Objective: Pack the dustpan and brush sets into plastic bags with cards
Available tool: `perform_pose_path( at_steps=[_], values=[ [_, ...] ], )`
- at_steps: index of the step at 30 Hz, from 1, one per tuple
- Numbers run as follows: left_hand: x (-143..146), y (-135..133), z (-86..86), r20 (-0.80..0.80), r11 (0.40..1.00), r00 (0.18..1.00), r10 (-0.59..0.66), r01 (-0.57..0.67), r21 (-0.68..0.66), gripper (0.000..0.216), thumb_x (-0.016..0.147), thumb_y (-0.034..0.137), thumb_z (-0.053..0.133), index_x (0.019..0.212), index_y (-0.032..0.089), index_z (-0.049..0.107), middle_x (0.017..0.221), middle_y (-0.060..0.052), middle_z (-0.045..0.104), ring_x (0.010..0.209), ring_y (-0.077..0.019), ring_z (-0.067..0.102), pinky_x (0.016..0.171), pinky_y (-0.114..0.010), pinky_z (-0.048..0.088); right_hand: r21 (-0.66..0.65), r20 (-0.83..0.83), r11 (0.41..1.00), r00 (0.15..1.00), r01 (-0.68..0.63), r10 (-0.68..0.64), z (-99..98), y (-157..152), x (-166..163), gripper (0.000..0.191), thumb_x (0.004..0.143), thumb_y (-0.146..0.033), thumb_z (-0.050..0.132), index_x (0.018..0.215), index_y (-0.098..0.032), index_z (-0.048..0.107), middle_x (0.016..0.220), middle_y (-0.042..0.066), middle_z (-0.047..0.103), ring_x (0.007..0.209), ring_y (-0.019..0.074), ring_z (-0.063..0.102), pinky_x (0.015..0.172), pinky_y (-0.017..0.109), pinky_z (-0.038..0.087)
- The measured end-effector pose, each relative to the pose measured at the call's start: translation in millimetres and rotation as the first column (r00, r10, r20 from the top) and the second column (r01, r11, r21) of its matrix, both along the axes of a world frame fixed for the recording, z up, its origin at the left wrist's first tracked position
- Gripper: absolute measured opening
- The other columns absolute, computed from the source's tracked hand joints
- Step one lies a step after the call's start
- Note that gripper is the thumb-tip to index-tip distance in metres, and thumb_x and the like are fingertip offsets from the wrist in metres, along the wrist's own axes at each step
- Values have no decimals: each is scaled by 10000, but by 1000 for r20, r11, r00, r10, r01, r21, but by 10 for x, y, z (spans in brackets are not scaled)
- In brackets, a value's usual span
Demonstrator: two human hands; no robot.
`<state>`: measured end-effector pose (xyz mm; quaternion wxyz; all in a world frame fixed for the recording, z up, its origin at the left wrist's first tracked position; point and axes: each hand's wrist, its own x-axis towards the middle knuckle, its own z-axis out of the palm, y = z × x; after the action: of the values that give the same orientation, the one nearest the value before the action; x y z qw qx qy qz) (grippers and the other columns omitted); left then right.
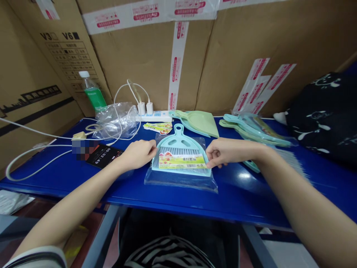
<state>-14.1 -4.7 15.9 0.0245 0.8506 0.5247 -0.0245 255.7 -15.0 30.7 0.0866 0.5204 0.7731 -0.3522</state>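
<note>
A light-blue dustpan (181,137) lies flat on the table with its handle pointing away from me. Grey-blue brush bristles (184,150) show across it, under a yellow-green printed card (182,160). All of this sits inside a clear plastic bag (181,182), whose loose end spreads towards me. My left hand (139,153) is closed at the bag's left edge, fingertips pinched on the plastic. On the opposite side, my right hand (220,152) has thumb and fingers pinched on the bag's right edge, by the end of the card.
More dustpans, green (205,121) and blue (255,130), lie behind and to the right. Spare cards (158,127) rest before a power strip (157,116). A phone (104,155), white cables, crumpled plastic (117,121) and a bottle (93,93) occupy the left. Cardboard walls (150,59) enclose the back.
</note>
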Motion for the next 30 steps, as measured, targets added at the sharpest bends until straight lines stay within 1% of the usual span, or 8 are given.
perform_pose_path(
  at_steps=[3, 6, 9, 13, 17, 21, 25, 30],
  values=[
    [-23, -3, -6, -2, 998, 999, -54, 54, 45, 187, 901, 263, 400, 767, 203, 517, 639, 2, 574, 589, -165, 555, 548, -260, 322, 74, 15, 996, 999, -46, 45, 20, -27, -28, 316, 668, -506, 602, 582, -216, 510, 578, 9, 587, 566, 151, 540, 539, 269, 383],
    [-61, 1, -31, 89, 978, 977, -196, 188, 90, 93, 866, 231, 444, 839, 198, 526, 697, 7, 572, 626, -154, 559, 583, -256, 383, 160, 15, 982, 995, -103, 102, 26, -51, -65, 280, 682, -452, 611, 593, -222, 478, 574, -10, 542, 555, 140, 505, 530, 264, 353],
    [-89, -3, -53, 193, 934, 914, -357, 344, 98, 118, 872, 221, 448, 892, 186, 559, 857, -25, 584, 738, -156, 581, 662, -270, 440, 194, 15, 972, 991, -135, 135, 21, -65, -82, 279, 687, -408, 631, 587, -228, 444, 576, -20, 523, 549, 135, 484, 536, 266, 341],
    [-94, -24, -59, 318, 873, 823, -470, 486, 31, 177, 914, 246, 448, 948, 195, 614, 980, -40, 593, 876, -162, 594, 773, -279, 458, 250, 3, 953, 984, -174, 178, 2, -70, -83, 238, 699, -379, 661, 641, -230, 484, 553, -41, 482, 564, 141, 474, 563, 270, 333],
    [-75, -35, -50, 365, 813, 767, -529, 581, -42, 139, 900, 216, 501, 951, 189, 628, 940, -26, 620, 836, -140, 603, 757, -242, 435, 279, -6, 935, 973, -220, 231, -23, -81, -142, 188, 715, -352, 687, 766, -213, 572, 547, -59, 463, 591, 149, 494, 604, 278, 334],
    [-58, -39, -30, 368, 777, 751, -548, 620, -110, 98, 879, 207, 539, 919, 187, 627, 811, 8, 603, 701, -112, 564, 671, -215, 403, 282, -82, 928, 958, -242, 274, -49, -105, -239, 211, 754, -393, 676, 771, -193, 608, 583, -41, 541, 586, 143, 525, 622, 283, 351],
    [-54, -52, -18, 380, 769, 748, -545, 626, -128, 98, 873, 184, 523, 846, 184, 617, 752, 22, 581, 653, -100, 533, 631, -206, 378, 240, -182, 943, 943, -231, 278, -92, -123, -300, 224, 766, -394, 683, 744, -177, 634, 616, -18, 600, 592, 141, 562, 621, 277, 391],
    [-52, -58, -26, 390, 766, 739, -549, 632, -121, 135, 858, 168, 507, 801, 184, 628, 770, 7, 588, 676, -105, 550, 644, -209, 388, 246, -185, 940, 940, -237, 286, -125, -142, -334, 120, 776, -261, 682, 700, -182, 633, 609, -25, 616, 589, 128, 573, 677, 278, 421]
  ],
)
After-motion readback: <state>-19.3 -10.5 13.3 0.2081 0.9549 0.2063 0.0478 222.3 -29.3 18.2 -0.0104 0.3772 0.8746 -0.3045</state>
